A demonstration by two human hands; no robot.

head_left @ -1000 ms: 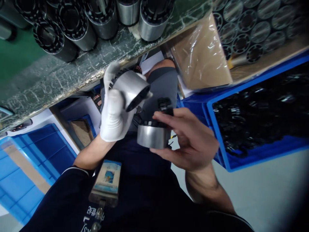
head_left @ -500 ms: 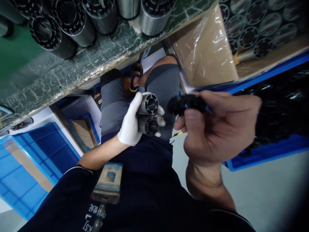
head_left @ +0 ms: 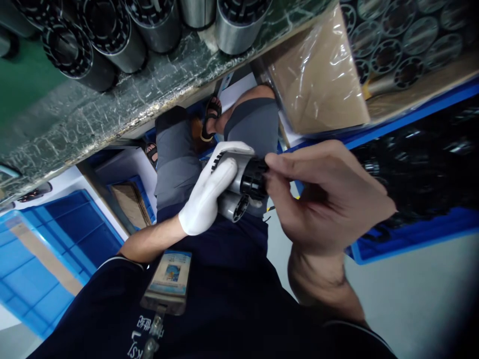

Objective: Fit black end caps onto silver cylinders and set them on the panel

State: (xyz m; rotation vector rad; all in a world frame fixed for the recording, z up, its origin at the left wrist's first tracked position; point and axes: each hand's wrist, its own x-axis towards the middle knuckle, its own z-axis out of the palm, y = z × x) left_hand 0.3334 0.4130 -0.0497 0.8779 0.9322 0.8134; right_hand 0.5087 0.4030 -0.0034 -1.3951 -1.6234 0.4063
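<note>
My left hand [head_left: 207, 192], in a white glove, is closed around two metal tubes. The upper metal tube [head_left: 237, 169] points toward my right hand and shows black toothed plastic at its left end. Below it lies the lower metal tube [head_left: 230, 205], its slotted end facing right. My bare right hand [head_left: 329, 194] pinches a black notched plastic ring [head_left: 255, 178] between thumb and fingers. The ring sits against the right end of the upper tube; how far it goes in is hidden.
Several metal tubes with black toothed ends [head_left: 235, 30] stand on the green bench [head_left: 149, 85]. A cardboard box in clear plastic [head_left: 318, 75] and rows of tubes [head_left: 404, 45] are at upper right. A blue crate [head_left: 411, 234] holds black parts; another blue crate [head_left: 48, 249] lies left.
My right hand has brought the black ring left onto the upper tube's end. My left hand has turned the tubes, and its thumb now lies across the upper one.
</note>
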